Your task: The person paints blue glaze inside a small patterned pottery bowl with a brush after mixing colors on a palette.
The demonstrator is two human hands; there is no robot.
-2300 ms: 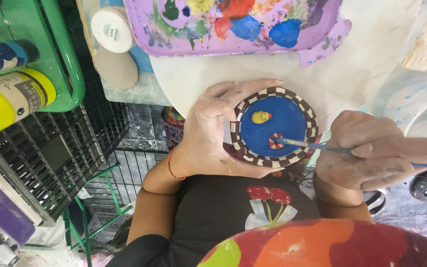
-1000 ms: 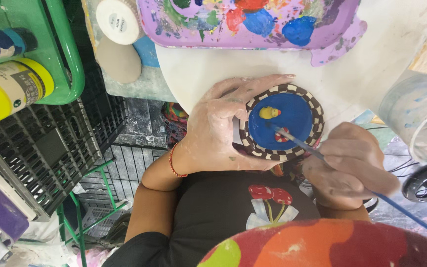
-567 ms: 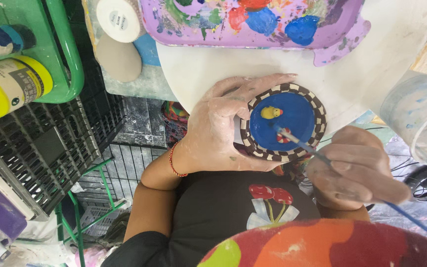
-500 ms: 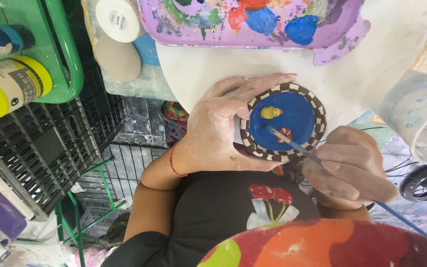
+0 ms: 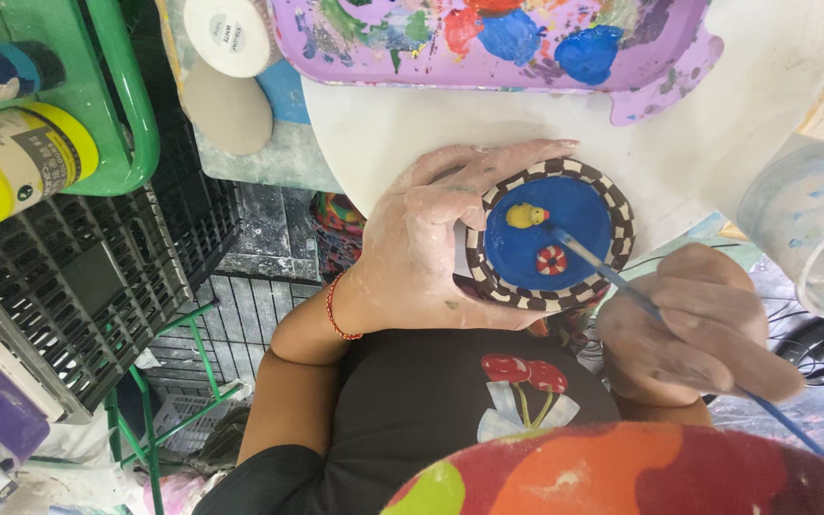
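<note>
Left hand [image 5: 422,248] clamped on dish [image 5: 550,236] rim at 9 o'clock, likely fragile ceramic with wet paint; right hand [image 5: 693,329] pinching light brush [image 5: 603,272].

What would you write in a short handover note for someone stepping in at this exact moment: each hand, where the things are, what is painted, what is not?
Left hand: grips the round dish by its left rim.
Right hand: holds a thin blue paintbrush, tip on the dish's blue centre beside the yellow duck.
Nearby: purple paint palette above, water cup at right.
Done: blue centre, checkered rim, duck, red-and-white ring.
Left: cannot tell from this view; the brush is at work near the duck.
</note>
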